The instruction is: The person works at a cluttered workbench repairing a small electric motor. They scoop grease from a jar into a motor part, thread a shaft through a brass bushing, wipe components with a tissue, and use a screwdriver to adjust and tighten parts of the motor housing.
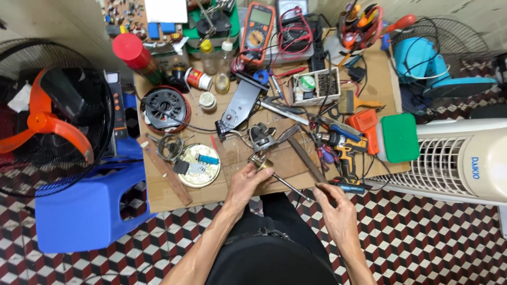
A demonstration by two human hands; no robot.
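Hands on motor rotor (shaft out)

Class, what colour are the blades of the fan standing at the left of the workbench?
Orange: the fan blades sit behind a black wire guard, seen in the head view.

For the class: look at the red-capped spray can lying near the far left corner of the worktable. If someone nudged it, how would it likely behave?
The red-capped spray can lies tilted on its round side, so it would probably roll rather than slide. Its smooth metal-looking body may be slippery to grip. Clutter beside it, such as the small red tin, would likely stop it soon.
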